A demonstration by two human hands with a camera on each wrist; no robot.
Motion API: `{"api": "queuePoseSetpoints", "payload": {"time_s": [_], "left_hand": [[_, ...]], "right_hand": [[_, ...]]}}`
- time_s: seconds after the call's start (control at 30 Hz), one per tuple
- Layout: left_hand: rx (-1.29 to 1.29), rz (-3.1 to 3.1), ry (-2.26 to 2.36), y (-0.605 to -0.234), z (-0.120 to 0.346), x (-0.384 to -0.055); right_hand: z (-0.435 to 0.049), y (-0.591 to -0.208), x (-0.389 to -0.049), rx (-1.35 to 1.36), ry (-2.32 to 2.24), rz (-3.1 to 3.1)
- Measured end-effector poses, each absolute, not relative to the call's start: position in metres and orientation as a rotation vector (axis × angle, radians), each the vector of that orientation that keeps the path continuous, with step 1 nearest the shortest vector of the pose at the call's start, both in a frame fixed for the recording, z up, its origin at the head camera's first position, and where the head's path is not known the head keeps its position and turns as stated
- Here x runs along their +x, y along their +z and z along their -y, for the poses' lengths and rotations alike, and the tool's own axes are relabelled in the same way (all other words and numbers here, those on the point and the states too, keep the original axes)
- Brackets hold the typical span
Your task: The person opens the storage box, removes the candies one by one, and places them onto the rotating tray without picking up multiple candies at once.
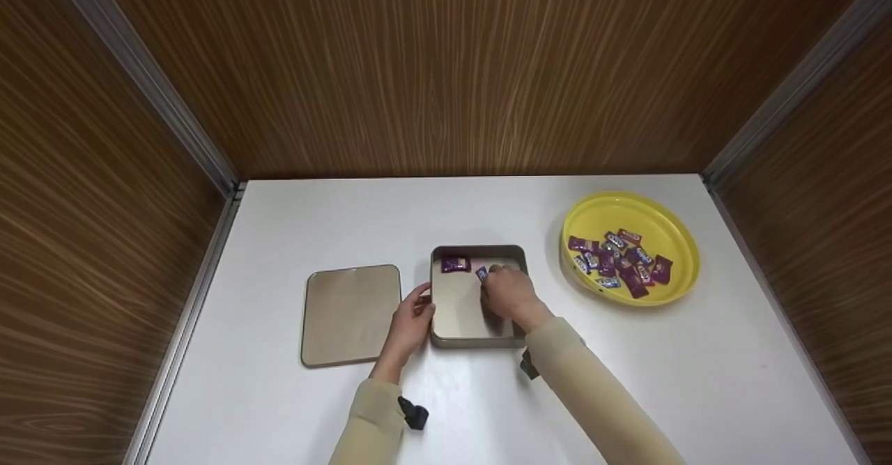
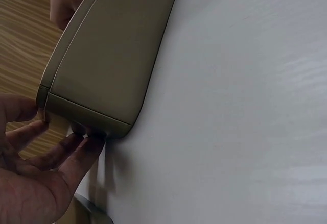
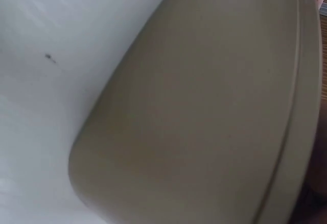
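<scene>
A rectangular tin (image 1: 479,342) without its lid stands on the white table. One purple wrapped candy (image 1: 456,264) lies in its far left corner. My right hand (image 1: 509,291) reaches into the tin and pinches a small blue wrapped candy (image 1: 481,273) near the far wall; its fingertips are partly hidden. My left hand (image 1: 410,322) rests against the tin's left side. In the left wrist view, the left hand (image 2: 38,173) touches the tin wall (image 2: 102,45) with spread fingertips. The right wrist view has mostly the tin's outer wall (image 3: 199,101), with the right hand largely out of sight.
The flat lid (image 1: 352,315) lies left of the tin. A round yellow tray (image 1: 631,210) stands to the right, holding several wrapped candies (image 1: 627,263) in purple, blue and red. Wood-grain panels (image 1: 446,67) border the table at the back and sides.
</scene>
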State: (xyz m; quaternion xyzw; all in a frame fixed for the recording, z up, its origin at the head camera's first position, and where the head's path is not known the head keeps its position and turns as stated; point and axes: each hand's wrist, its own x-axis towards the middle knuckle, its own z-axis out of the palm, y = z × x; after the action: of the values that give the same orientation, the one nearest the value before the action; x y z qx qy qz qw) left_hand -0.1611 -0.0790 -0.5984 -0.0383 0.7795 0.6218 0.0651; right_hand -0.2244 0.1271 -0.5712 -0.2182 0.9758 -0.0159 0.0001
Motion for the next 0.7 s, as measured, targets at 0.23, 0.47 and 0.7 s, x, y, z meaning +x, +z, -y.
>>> {"api": "queuePoseSetpoints", "payload": {"time_s": [0.23,0.47,0.7], "left_hand": [[-0.125,-2.338,1.877,-0.597,0.079,-0.160],[-0.117,-2.333,1.891,-0.596,0.079,-0.160],[-0.102,-2.348,1.902,-0.596,0.079,-0.160]], "right_hand": [[-0.130,-0.576,-0.225,-0.711,-0.072,-3.123],[-0.132,-0.582,-0.224,-0.779,-0.114,-3.102],[-0.133,-0.582,-0.223,-0.741,-0.223,-3.023]]}}
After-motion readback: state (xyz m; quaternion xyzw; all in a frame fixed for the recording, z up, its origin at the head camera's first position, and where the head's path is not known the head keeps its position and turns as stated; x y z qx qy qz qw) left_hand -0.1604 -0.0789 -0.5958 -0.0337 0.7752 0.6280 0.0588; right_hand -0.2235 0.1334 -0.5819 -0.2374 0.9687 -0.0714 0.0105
